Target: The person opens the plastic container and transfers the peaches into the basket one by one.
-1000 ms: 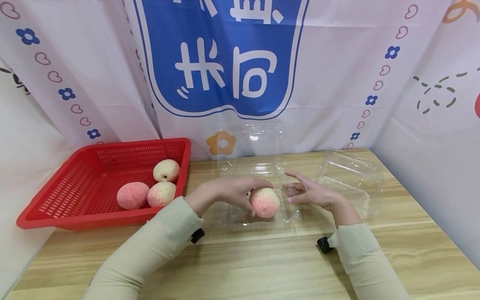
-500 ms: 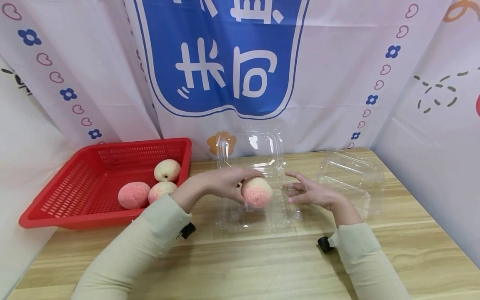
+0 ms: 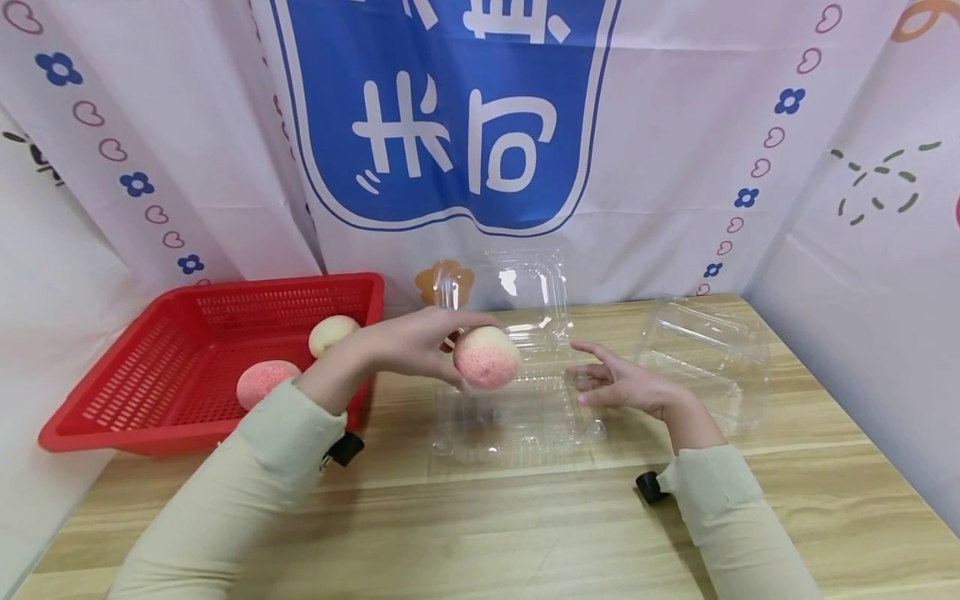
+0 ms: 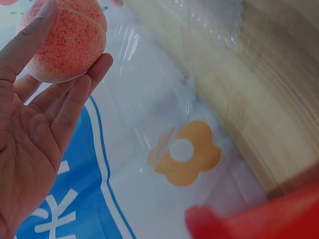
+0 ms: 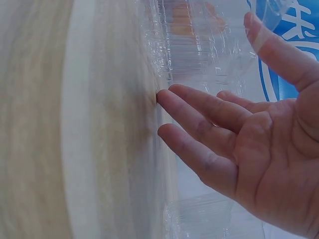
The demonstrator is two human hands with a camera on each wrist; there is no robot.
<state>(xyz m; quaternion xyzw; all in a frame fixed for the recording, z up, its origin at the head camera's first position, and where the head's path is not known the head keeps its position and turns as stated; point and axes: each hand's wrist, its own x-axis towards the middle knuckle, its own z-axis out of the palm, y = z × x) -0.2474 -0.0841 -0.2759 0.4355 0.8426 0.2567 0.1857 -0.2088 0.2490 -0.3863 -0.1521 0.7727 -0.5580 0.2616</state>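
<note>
My left hand (image 3: 416, 343) grips a pink-and-cream peach (image 3: 487, 360), holding it above the left side of a clear plastic clamshell box (image 3: 510, 437). In the left wrist view, thumb and fingers lie around the peach (image 4: 70, 42). The box stands with its lid (image 3: 502, 287) raised against the cloth behind. My right hand (image 3: 621, 380) is at the box's right edge, holding nothing. Its fingers are loosely extended in the right wrist view, near the clear plastic (image 5: 199, 59); whether they touch it I cannot tell.
To the left stands a red perforated basket (image 3: 135, 437) with a cream peach (image 3: 332, 333) and a pink peach (image 3: 262, 382) visible; my left forearm covers part of it. Another clear plastic container (image 3: 705, 358) lies on the wooden table (image 3: 525, 533) at the right. A printed cloth (image 3: 660, 167) hangs behind.
My left hand has lifted the peach up and to the left from low over the box. The left forearm now hides one basket peach. My right hand has stayed in place.
</note>
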